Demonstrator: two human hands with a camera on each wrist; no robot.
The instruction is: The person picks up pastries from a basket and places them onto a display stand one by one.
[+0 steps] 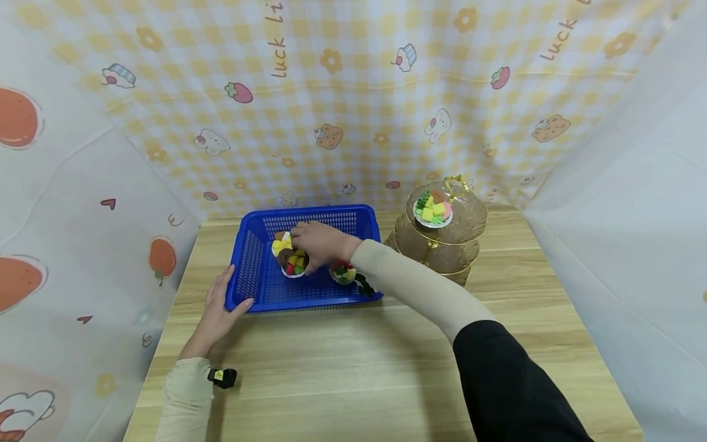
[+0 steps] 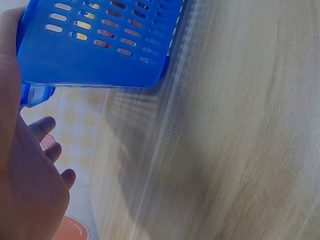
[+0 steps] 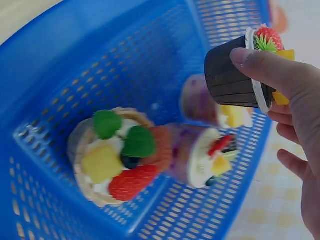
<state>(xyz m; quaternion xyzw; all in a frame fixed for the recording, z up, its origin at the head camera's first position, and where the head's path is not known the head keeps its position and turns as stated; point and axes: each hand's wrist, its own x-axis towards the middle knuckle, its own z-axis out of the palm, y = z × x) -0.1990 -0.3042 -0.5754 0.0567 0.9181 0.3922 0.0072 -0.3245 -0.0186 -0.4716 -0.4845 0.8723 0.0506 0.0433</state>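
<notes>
My right hand (image 1: 320,242) reaches into a blue plastic basket (image 1: 298,304) and pinches a toy cupcake (image 3: 227,75) between thumb and fingers. This cupcake has a dark pleated cup, a white rim, and strawberry and yellow fruit on top. Below it in the right wrist view lie a toy fruit tart (image 3: 100,170) with green leaves, a purple dessert cup (image 3: 187,155) with cream and fruit, and another purple cup (image 3: 197,97) behind. My left hand (image 1: 218,313) grips the basket's near left corner, thumb along the front rim and fingers at the left side.
At the basket's right stands a tiered stand (image 1: 466,218) with gold edges and a gold handle. A toy dessert (image 1: 433,212) with yellow cubes and green leaves sits on its top tier. Patterned cloth (image 1: 359,110) hangs behind the wooden table (image 1: 331,368).
</notes>
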